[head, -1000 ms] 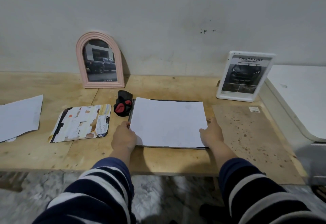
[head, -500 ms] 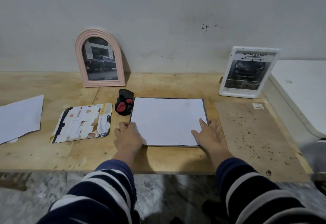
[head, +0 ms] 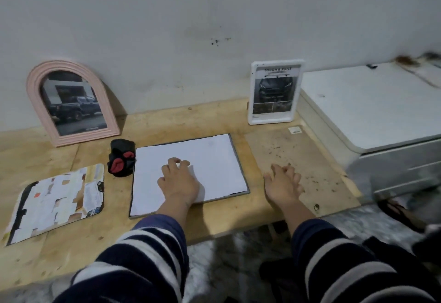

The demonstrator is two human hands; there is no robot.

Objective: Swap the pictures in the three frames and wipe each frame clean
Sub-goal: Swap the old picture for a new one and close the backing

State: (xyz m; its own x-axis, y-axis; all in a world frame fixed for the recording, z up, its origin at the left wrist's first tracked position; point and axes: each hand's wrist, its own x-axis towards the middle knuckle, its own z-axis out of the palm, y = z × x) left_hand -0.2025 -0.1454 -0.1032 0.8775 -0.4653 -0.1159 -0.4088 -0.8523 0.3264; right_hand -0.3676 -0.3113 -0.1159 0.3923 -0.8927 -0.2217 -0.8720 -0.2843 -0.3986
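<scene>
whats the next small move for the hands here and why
Probably slide the brown backing board onto the white sheet. The left hand presses the sheet flat inside the dark frame lying on the table, while the right hand rests on the board beside it.

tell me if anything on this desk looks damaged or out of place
Two things stand out. The backing board at the left has a torn, patchy paper face with brown showing through. The brown board at the right lies loose beside the flat frame and is speckled with dark spots. The pink arched frame and white frame lean tidily against the wall.
</scene>
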